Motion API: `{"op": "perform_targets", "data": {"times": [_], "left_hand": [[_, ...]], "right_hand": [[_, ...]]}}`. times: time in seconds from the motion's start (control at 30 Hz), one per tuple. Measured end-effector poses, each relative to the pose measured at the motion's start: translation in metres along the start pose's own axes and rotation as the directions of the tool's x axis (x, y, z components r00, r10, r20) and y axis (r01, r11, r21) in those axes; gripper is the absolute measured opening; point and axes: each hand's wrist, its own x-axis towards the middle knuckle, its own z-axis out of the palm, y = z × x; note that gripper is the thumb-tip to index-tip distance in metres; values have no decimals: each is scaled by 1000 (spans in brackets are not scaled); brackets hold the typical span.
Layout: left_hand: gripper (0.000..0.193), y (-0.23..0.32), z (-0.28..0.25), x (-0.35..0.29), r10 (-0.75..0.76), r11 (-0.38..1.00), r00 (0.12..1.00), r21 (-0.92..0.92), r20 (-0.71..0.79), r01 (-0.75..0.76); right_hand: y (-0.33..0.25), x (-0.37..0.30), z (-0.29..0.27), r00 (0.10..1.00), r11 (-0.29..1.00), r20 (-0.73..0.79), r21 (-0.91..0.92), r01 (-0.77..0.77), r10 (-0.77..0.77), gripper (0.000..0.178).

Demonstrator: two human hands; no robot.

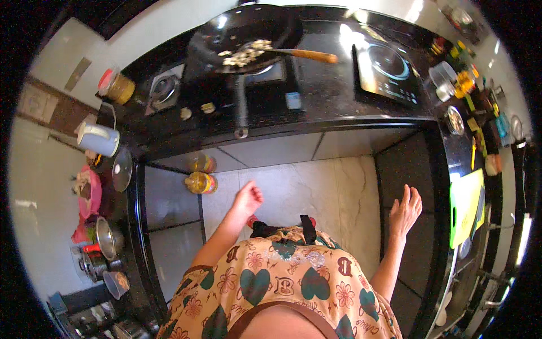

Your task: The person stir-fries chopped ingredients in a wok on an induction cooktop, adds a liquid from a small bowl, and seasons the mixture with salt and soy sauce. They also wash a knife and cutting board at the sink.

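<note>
My left hand (248, 199) hangs over the floor in front of my body, its fingers curled in with nothing seen in them. My right hand (405, 210) is held out at the right, fingers stretched and holding nothing, close to the right-hand cabinet side. Neither hand touches anything. On the far counter a black wok (282, 25) stands on the stove, with pale chopped pieces (248, 53) inside. Its long handle (241, 107) points toward me. A spatula with a wooden handle (314, 55) rests in the wok, its handle reaching out to the right.
An induction cooktop (389, 61) sits right of the stove. On the right counter lies a green cutting board (464, 212) with a knife (480, 206). A kettle (99, 139), a pink basket (91, 195) and a steel bowl (105, 237) line the left. An oil bottle (200, 182) stands on the floor.
</note>
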Motion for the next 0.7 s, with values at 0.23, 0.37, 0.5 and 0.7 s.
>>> {"op": "perform_targets", "data": {"times": [0.23, 0.37, 0.5, 0.7], "left_hand": [[22, -102, 119, 19, -220, 919, 961, 367, 168, 146], [20, -106, 138, 5, -211, 845, 963, 527, 168, 93], [17, -134, 164, -13, -162, 787, 984, 610, 69, 86], [23, -156, 243, 9, -260, 777, 962, 611, 90, 152]], "right_hand": [[67, -54, 17, 986, 982, -23, 92, -165, 168, 58], [89, -65, 22, 968, 952, -18, 189, -241, 249, 56], [131, -69, 4, 954, 934, 90, 196, -297, 285, 55], [187, -25, -15, 893, 862, 241, 258, -437, 381, 52]]}}
